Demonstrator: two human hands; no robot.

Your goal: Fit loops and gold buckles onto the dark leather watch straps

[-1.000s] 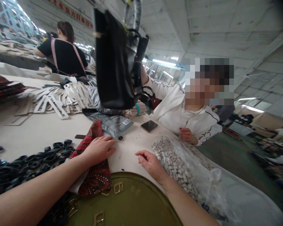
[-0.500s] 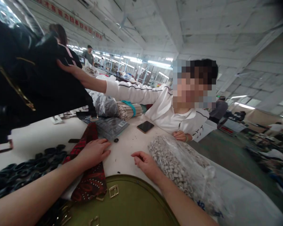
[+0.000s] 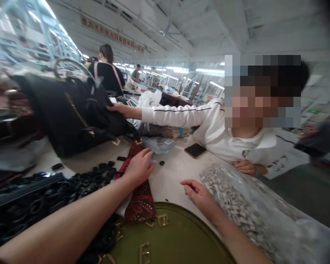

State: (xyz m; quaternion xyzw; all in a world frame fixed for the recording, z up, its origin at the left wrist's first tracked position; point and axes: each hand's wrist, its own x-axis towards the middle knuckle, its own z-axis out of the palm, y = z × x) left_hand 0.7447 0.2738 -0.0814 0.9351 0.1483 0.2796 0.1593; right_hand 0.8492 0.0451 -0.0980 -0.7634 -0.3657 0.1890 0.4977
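Note:
My left hand [image 3: 140,168] lies over a dark red patterned cloth strip [image 3: 140,203], its fingers stretched out and nothing gripped. Over the table [image 3: 174,176] is my right hand [image 3: 198,193], loosely bent with the index finger extended and holding nothing. It is beside a clear plastic bag of small pale pieces [image 3: 236,201]. Close in front of me is a green round tray [image 3: 178,242] with several gold buckles [image 3: 162,220] on it. A black bag [image 3: 82,121] with gold zips is at the far left, where a co-worker's hand [image 3: 121,109] touches its side.
Black rings [image 3: 90,179] are heaped at the left. A phone [image 3: 195,150] lies in front of a co-worker in a white top [image 3: 209,121]. A grey plastic packet [image 3: 159,145] and a bundle of pale strips [image 3: 173,132] lie behind my left hand.
My view has turned left, so the table things appear further right. The black bag is lower and farther from me, with the co-worker's hand still at it. My hands keep much the same pose.

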